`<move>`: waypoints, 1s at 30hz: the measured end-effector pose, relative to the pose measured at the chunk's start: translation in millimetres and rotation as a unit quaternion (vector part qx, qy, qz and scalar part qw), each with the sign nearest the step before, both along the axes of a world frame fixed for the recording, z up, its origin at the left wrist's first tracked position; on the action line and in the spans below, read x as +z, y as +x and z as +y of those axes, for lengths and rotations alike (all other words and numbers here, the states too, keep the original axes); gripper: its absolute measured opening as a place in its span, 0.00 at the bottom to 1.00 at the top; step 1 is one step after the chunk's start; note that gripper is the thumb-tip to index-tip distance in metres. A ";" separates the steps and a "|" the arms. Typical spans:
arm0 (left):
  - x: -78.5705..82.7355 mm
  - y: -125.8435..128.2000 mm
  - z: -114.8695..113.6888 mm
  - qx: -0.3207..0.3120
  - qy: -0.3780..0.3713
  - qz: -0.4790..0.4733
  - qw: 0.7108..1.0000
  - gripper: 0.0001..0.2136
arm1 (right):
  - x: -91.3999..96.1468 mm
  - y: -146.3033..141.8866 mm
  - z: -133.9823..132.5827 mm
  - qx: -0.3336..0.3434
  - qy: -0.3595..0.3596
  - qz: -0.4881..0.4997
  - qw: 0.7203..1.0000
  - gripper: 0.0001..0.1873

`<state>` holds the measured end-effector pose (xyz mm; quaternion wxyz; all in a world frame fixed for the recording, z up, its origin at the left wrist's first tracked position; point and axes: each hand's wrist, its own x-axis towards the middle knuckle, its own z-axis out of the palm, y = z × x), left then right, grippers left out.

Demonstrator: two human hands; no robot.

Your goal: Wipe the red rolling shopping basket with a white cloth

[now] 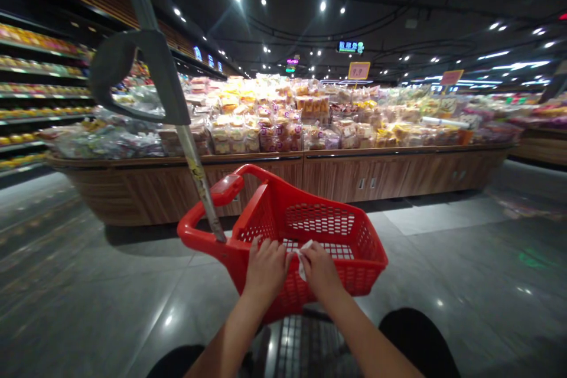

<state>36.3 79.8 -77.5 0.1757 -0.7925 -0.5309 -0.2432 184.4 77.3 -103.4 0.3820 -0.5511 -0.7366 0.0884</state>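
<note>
Basket (364, 276): red, mesh floor showing.
Paper (302, 258): at basket's near rim, pinched by right hand (322, 270).
Left hand (264, 267): fingers clenched over basket's rim, beside paper.

Signs hang over the packaged-goods display, but nothing comes through. The yellow price card (358, 70) has red digits too blurred to read, and the green lit sign (351, 46) shows smeared characters. The red card (451, 77), blue lit panels (208, 59) and worn sticker (197, 169) on the basket (259, 212) pole are all illegible.
</note>
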 end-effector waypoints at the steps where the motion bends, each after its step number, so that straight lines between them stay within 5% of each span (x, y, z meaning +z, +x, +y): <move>1: -2.7 -1.4 3.4 0.011 -0.004 0.012 1.000 0.11 | -0.8 7.5 -1.0 -0.012 -0.011 -0.007 1.000 0.10; 6: -8.4 -14.3 6.5 0.014 -0.016 0.031 0.999 0.11 | -3.4 42.5 -5.5 -0.091 -0.071 -0.053 0.992 0.11; 13: -4.9 -26.7 11.3 0.007 -0.022 0.038 0.999 0.10 | -3.8 0.7 -4.9 0.000 -0.013 -0.037 0.999 0.11; 21: 2.4 -56.9 19.3 -0.007 -0.055 0.046 0.997 0.11 | -17.3 55.1 -22.3 -0.069 -0.067 -0.041 0.995 0.11; 27: 1.6 -62.0 22.6 -0.013 -0.053 0.053 0.997 0.12 | -10.6 -3.9 -14.2 0.005 -0.023 -0.027 0.999 0.12; 30: 1.7 -67.2 22.3 -0.021 -0.054 0.049 0.997 0.12 | -10.9 -3.2 -16.5 0.010 -0.035 -0.032 0.999 0.12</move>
